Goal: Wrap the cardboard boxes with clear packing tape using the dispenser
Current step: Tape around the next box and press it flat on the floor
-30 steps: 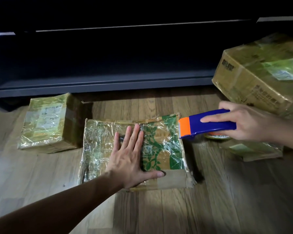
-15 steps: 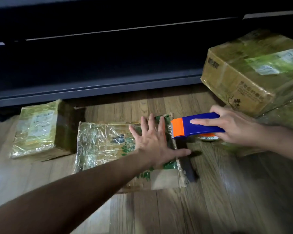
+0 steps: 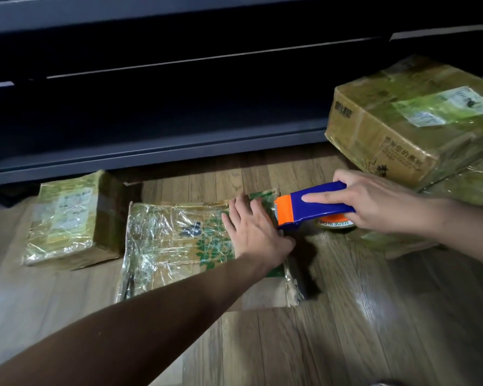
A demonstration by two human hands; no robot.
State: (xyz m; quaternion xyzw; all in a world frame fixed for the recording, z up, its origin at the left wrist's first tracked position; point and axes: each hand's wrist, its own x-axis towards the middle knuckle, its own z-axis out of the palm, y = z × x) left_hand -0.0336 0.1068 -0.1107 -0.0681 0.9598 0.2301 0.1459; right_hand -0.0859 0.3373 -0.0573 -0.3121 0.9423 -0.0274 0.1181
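Hazard: left grip [image 3: 255, 232], fingers straight, presses the flat box [image 3: 176, 246] on the floor [image 3: 346, 316] near its far edge; right grip [image 3: 374, 204] clasps the dispenser [image 3: 315, 206] at the box's right edge; a slack pull could leave wrinkles or an unstuck end.

The dispenser [image 3: 314, 212] is blue with an orange front. Left of it, the flat box [image 3: 168, 243] is tan with a green leaf print. Behind it, the big box [image 3: 374, 140] is tan with a pale label [image 3: 441, 107].
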